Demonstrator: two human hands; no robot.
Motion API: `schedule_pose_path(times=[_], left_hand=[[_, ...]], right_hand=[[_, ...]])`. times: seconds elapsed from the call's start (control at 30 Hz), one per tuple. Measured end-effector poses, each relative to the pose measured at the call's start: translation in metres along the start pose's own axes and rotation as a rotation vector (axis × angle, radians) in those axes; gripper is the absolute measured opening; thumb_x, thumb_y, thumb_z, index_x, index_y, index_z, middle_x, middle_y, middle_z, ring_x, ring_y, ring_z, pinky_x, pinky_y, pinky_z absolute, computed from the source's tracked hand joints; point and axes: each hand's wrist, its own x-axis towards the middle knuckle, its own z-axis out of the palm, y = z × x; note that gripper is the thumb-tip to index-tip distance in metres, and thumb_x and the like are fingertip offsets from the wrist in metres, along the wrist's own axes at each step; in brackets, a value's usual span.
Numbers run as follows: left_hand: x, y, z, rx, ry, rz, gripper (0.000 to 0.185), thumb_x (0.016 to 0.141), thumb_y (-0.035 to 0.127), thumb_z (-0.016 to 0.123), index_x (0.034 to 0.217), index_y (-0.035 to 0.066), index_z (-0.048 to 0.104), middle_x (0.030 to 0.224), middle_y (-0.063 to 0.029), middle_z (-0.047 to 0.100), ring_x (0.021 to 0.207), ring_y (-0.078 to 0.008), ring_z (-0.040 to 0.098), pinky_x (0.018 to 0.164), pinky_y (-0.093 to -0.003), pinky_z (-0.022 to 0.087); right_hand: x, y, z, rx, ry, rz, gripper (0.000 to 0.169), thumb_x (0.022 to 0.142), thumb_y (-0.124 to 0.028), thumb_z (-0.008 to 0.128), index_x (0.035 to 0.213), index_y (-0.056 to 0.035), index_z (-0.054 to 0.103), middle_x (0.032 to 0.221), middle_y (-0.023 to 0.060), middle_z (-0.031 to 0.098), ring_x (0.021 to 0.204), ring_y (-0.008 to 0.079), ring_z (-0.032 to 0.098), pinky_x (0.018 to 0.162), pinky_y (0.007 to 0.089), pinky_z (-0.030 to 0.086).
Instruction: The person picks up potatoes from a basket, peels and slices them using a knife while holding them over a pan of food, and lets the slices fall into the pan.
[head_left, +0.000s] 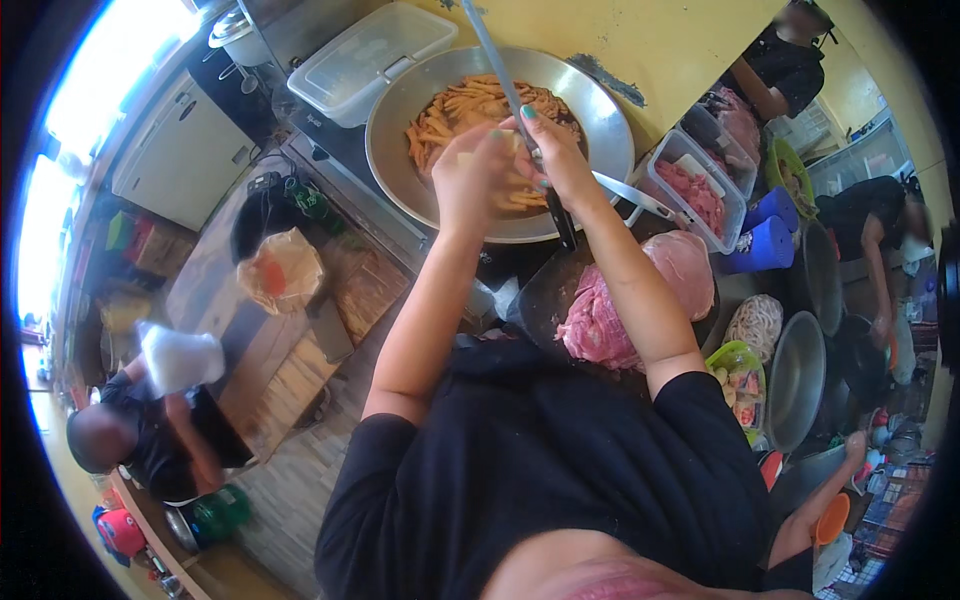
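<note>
A wide metal wok (615, 135) holds browned pieces that look like chicken feet in dark liquid. Above it, my right hand (551, 150) grips a long knife (491, 56) with a black handle, its blade pointing up and away. My left hand (469, 169), blurred, is close beside the right one over the wok; its fingers are bent, and whether they hold the small pale piece between the hands I cannot tell. A white-handled utensil (634, 196) rests across the wok's right rim. Large raw meat pieces (604, 319) lie on a dark board under my right forearm.
A clear tub of raw meat (694, 191), blue cups (761, 244), a green basket (754, 360) and a metal basin (796, 382) stand at right. A plastic lid or container (375, 56) lies behind the wok. One co-worker is at far left; another's arm is lower right. A mirror hangs right.
</note>
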Motion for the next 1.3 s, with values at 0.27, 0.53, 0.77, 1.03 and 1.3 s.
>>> schedule_pose_path(times=[0.27,0.53,0.77,1.03,1.3], left_hand=[[-0.003,0.007,0.009,0.054,0.013,0.018,0.035,0.071,0.019,0.066,0.099,-0.001,0.058,0.08,-0.0031,0.06,0.065,-0.0057,0.049,0.055,-0.0178,0.036],[-0.005,0.009,0.015,0.172,0.028,0.188,0.027,0.073,0.014,0.064,0.095,-0.001,0.061,0.084,-0.007,0.062,0.068,-0.0079,0.052,0.057,-0.0196,0.042],[0.001,-0.01,0.008,0.408,-0.015,0.374,0.026,0.075,0.016,0.059,0.094,-0.002,0.061,0.072,-0.011,0.063,0.057,-0.0115,0.059,0.053,-0.0214,0.045],[0.004,-0.012,0.01,0.555,0.017,0.414,0.024,0.075,0.017,0.059,0.093,0.002,0.062,0.07,-0.0096,0.062,0.058,-0.0148,0.06,0.056,-0.0239,0.046],[0.01,0.009,0.009,0.728,0.03,0.373,0.02,0.072,0.016,0.062,0.087,0.002,0.063,0.069,-0.0077,0.061,0.057,-0.0125,0.057,0.053,-0.0228,0.045]], right_hand=[[0.001,0.002,0.004,-0.101,0.05,-0.108,0.03,0.088,-0.033,0.04,0.084,-0.0047,0.05,0.052,0.0021,0.045,0.044,0.0085,0.043,0.043,0.0238,0.034],[0.008,0.004,0.008,-0.127,0.14,-0.119,0.033,0.088,-0.033,0.039,0.083,-0.0032,0.052,0.06,0.0052,0.05,0.05,0.0125,0.049,0.046,0.0276,0.038],[0.014,0.004,0.002,-0.118,0.099,0.026,0.044,0.087,-0.045,0.038,0.083,-0.0052,0.056,0.073,0.0018,0.054,0.064,0.0082,0.048,0.056,0.0222,0.038],[0.016,0.011,0.003,-0.143,0.161,-0.055,0.046,0.087,-0.044,0.037,0.081,-0.0025,0.056,0.071,0.0043,0.055,0.067,0.0126,0.05,0.061,0.0252,0.039],[0.018,0.008,0.001,-0.29,0.172,-0.083,0.05,0.086,-0.045,0.038,0.085,-0.0004,0.06,0.072,0.0088,0.059,0.062,0.0148,0.054,0.056,0.0267,0.042]])
